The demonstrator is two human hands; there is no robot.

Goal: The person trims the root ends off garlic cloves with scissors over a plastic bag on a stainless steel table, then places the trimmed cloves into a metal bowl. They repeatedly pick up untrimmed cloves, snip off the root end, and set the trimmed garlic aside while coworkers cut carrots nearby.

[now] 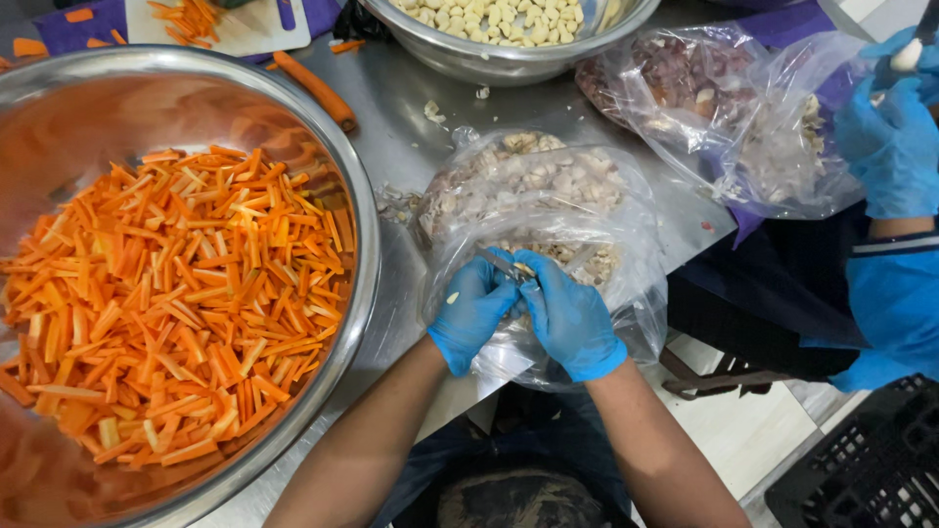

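**Garlic peeling well under way, plenty left in the bag**

Judged from the lie of things, somewhere in the middle. Already done: a heap of pale peeled garlic cloves (pixel 499 17) filling the large round steel bowl (pixel 509 59) at the top centre of the frame. Still to go: a clear crumpled plastic bag of unpeeled cloves and papery skins (pixel 548 196) at centre frame, fairly full — so a good share left, by the look of it.

Left hand in a blue glove (pixel 474 311) and right hand in a blue glove (pixel 570 318) pressed close together just below centre, over the near edge of that bag. Clamped between them a small pale garlic clove (pixel 524 269) at the fingertips, with a short grey knife blade (pixel 497 261) against it; left fingers curled around the knife, right fingers pinching the clove. Exact grip on the handle hidden.

Filling the left of the frame, a wide steel basin of orange carrot sticks (pixel 176 303) on the grey metal surface (pixel 391 127). At the right edge, another person's blue-gloved hands (pixel 895 147) beside two more clear bags of skins and cloves (pixel 743 108) — apart from the work in hand.
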